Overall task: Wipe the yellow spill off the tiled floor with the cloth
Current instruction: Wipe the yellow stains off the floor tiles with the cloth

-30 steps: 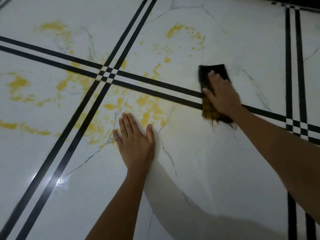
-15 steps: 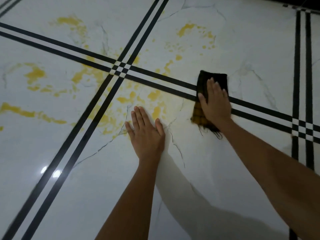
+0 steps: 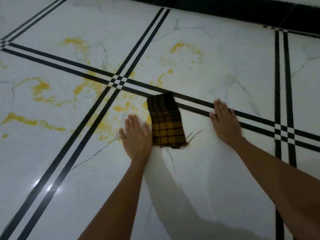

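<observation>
The left hand (image 3: 136,137) lies flat and released on the tiled floor (image 3: 207,170), its edge just beside the folded plaid cloth (image 3: 165,120); the right hand (image 3: 225,122), also flat and holding nothing, rests farther off on the other side. The cloth runs lengthwise away from the person, with the yellow spill (image 3: 119,108) mostly to its left
</observation>
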